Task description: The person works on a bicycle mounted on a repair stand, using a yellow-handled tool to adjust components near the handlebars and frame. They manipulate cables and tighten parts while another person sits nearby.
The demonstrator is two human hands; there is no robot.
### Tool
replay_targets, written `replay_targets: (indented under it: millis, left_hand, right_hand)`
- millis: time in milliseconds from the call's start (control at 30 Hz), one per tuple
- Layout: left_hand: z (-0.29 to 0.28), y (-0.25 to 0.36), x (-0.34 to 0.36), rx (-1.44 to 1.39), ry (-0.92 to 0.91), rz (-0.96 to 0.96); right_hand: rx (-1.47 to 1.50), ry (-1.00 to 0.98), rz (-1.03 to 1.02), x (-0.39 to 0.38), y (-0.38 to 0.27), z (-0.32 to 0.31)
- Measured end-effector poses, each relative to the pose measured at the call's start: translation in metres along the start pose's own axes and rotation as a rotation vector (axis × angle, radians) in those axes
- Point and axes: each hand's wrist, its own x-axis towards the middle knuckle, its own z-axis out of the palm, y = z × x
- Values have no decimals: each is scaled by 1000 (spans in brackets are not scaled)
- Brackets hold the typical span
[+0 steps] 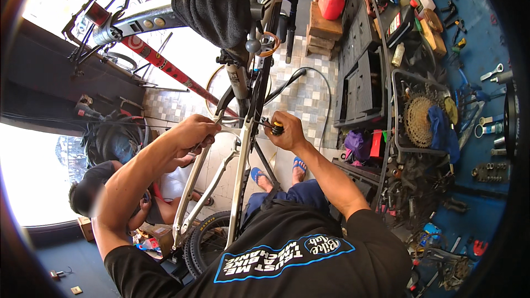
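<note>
A white bicycle frame [238,182] hangs clamped in a repair stand with a dark cloth [212,5] over its arm. My left hand [197,132] is at the left side of the frame's upper joint, fingers curled in a pinch; what they hold is too small to make out. My right hand [287,132], just right of the frame, is closed on a black-and-yellow tool handle [277,128], whose thin shaft points toward the joint. Below the frame stands a bike wheel with a dark tire [205,232].
Another person [85,196] crouches at the lower left, close to my left arm. On the right are drawers [359,66], a tray with a gold cassette [419,116] and a blue tool wall [469,16]. A red jug [331,5] sits on wooden blocks at the back.
</note>
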Motion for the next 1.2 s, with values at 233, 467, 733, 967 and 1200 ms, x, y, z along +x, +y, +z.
replay_targets:
  millis: [233,467,733,967,1200]
  left_hand:
    - [5,-23,14,406,158,167]
    - [10,-45,24,354,166,315]
    - [11,-46,22,405,202,328]
    - [5,-34,22,430,181,285]
    - [0,-24,26,-52,-27,59]
  right_hand:
    - [269,-114,298,0,-11,2]
    - [419,-225,515,-4,-11,1]
    - [765,-274,798,0,-26,-6]
    - [716,-271,748,2,-28,-9]
    - [34,-228,429,-1,-25,-32]
